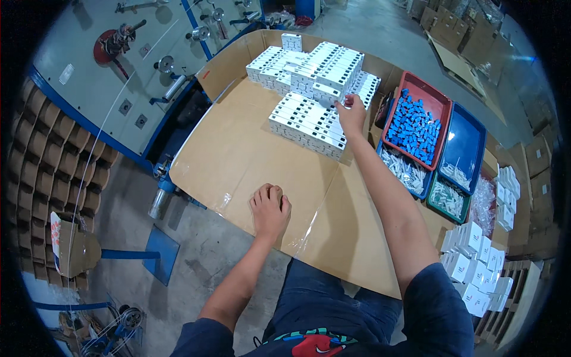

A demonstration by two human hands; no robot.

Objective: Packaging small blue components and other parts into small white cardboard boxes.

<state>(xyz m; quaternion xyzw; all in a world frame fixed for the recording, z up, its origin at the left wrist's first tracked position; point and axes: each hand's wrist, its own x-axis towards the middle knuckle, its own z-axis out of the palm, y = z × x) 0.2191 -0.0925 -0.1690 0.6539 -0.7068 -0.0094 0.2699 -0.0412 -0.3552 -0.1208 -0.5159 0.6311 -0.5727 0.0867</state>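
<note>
White rectangular blocks with black marks (pixel 300 122) are stacked in tight rows on a brown cardboard sheet (pixel 238 143), with higher layers behind. My right hand (pixel 351 113) reaches to the right side of the stack. Its thumb and fingers pinch the end of one white block (pixel 326 94) on the raised layer; the fingertips partly hide the contact. My left hand (pixel 270 209) rests near the cardboard's front edge, its fingers loosely bent and slightly apart. Nothing shows in it, and it is well away from the blocks.
To the right, a red tray (pixel 441 95) of blue pieces overlaps a blue tray of white sticks (pixel 404 169). Beside them are another blue tray (pixel 467 134) and a green tray (pixel 447 202). White boxes (pixel 476 271) are piled nearer. A grey machine panel (pixel 77 77) stands left.
</note>
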